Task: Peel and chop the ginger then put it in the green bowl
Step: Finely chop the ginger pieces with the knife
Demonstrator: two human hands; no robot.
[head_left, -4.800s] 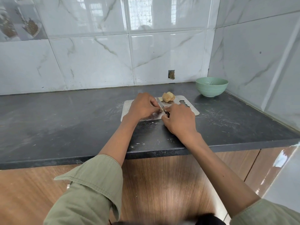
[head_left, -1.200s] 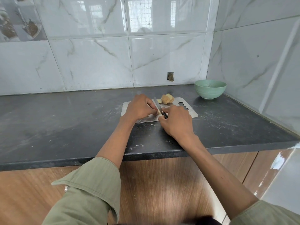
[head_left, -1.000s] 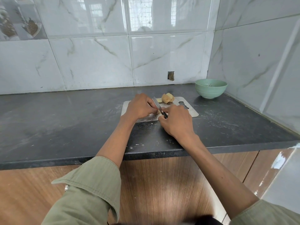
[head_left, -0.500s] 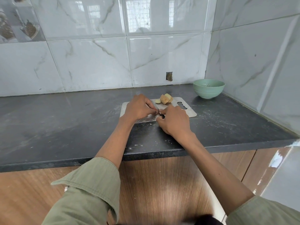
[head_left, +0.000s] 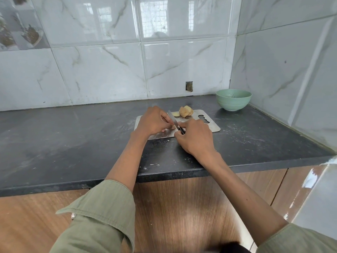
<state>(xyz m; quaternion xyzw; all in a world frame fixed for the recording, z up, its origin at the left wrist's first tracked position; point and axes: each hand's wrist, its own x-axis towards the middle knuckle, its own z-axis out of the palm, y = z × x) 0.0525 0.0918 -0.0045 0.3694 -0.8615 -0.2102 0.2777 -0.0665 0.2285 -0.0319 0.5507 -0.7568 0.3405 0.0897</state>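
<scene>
1. Head view: both hands meet over a metal board (head_left: 213, 126) on a dark counter (head_left: 73, 143).
2. Right hand (head_left: 194, 138) grips the black handle of a knife (head_left: 174, 120); its blade slants up and away toward the wall.
3. Left hand (head_left: 154, 121) has its fingers curled down on the board just beside the blade; what they hold is hidden, so I cannot tell what they pinch.
4. Ginger (head_left: 186, 111) lies at the board's far edge, beyond the hands, with a small pale slice (head_left: 176, 114) touching its left side.
5. Green bowl (head_left: 233, 99) stands in the corner, right of the board and apart from it.
</scene>
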